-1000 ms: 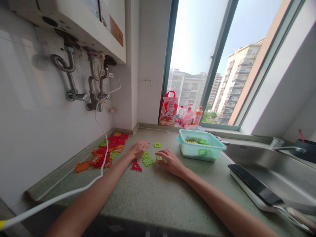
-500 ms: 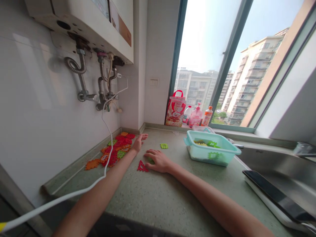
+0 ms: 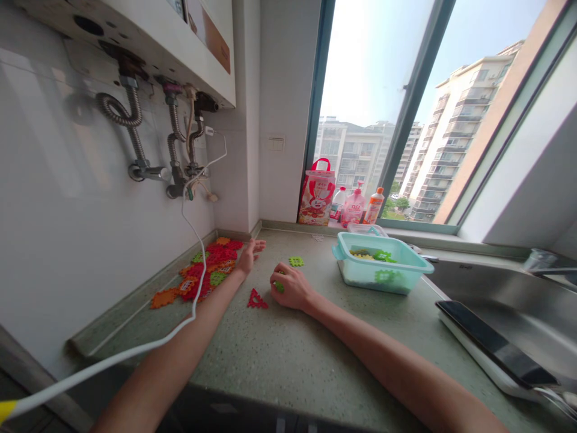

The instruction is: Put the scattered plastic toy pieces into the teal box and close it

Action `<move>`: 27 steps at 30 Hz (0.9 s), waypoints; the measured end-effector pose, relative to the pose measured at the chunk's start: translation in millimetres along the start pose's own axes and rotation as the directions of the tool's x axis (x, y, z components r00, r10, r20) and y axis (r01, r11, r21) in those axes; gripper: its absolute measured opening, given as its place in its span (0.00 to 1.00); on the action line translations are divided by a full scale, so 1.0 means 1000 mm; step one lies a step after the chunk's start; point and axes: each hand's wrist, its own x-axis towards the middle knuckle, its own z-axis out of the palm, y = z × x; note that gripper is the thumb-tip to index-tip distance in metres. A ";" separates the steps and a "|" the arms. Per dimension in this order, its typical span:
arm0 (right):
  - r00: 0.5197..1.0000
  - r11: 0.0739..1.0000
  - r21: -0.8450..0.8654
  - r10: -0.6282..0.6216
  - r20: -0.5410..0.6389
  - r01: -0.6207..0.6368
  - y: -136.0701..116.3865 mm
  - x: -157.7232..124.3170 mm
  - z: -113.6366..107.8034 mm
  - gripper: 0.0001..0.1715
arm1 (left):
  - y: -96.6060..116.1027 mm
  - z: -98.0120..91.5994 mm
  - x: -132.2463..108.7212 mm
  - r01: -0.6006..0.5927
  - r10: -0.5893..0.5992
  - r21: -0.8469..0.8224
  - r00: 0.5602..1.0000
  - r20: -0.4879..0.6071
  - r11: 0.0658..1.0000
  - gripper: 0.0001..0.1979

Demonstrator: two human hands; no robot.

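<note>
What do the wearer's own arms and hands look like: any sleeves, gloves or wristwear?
The left hand and right hand are ungloved. Both visible forearms are sleeveless, with no watch or bracelet showing. Rings are too small to tell.

The one view looks from the person's head, forward and down across the counter (image 3: 288,361), near enough that both forearms (image 3: 374,337) enter from below; left hand (image 3: 246,260) and right hand (image 3: 295,288) fall mid-frame, heater (image 3: 157,36) upper left, window (image 3: 369,78) upper right, sink (image 3: 491,307) right.
</note>
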 end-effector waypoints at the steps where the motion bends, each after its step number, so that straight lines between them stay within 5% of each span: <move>1: 1.000 1.000 -0.018 -0.023 -0.003 0.023 -0.001 0.000 -0.001 0.05 | 0.000 0.000 0.000 0.002 -0.002 -0.002 1.000 0.000 1.000 0.37; 4: 0.991 0.987 -0.090 -0.131 0.001 0.131 0.005 0.007 -0.015 0.06 | 0.001 -0.001 0.000 0.006 -0.006 -0.008 1.000 0.010 1.000 0.39; 7: 0.985 0.978 -0.167 -0.139 -0.100 0.121 0.029 0.021 -0.057 0.08 | 0.003 -0.002 0.001 0.012 -0.012 -0.010 0.999 0.030 1.000 0.39; 11: 0.890 0.970 -0.188 0.052 -0.453 -0.152 0.080 0.026 -0.141 0.09 | 0.004 -0.002 0.001 0.016 -0.016 -0.003 0.999 0.048 1.000 0.38; 16: 0.707 0.816 -0.274 0.215 -0.674 -0.510 0.139 -0.009 -0.211 0.12 | 0.004 0.000 0.000 0.017 -0.018 0.010 0.999 0.043 1.000 0.37; 19: 0.729 0.693 -0.323 0.429 -0.534 -0.644 0.165 -0.029 -0.231 0.18 | 0.004 0.000 0.000 0.016 -0.017 0.020 0.999 0.046 1.000 0.38; 22: 0.716 0.615 -0.418 0.684 -0.138 -0.668 0.178 -0.036 -0.242 0.24 | 0.004 0.000 0.000 0.008 -0.009 0.024 0.999 0.048 1.000 0.39; 24: 0.693 0.615 -0.457 0.721 -0.005 -0.643 0.175 -0.032 -0.242 0.25 | 0.004 0.000 0.000 0.001 -0.002 0.022 0.999 0.047 1.000 0.39; 27: 0.793 0.715 -0.409 0.609 -0.035 -0.567 0.152 -0.013 -0.217 0.23 | 0.003 0.001 0.000 0.001 -0.002 0.021 0.999 0.046 1.000 0.39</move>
